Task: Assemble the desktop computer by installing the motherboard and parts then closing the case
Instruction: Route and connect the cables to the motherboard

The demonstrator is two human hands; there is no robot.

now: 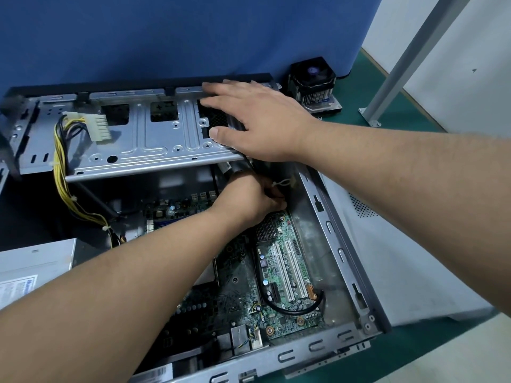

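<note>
left hand: grip curled on black cable just above motherboard | right hand: flat, fingers straight, bracing raised drive cage directly beyond | left nearer board

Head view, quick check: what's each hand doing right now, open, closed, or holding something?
Left hand: fingers curled on a black cable inside the case.
Right hand: open, fingers straight, resting flat on the metal drive cage.

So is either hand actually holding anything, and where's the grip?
Left hand pinches a black cable under the drive cage; exact grip point is hidden. Right hand rests flat on the cage.
</note>
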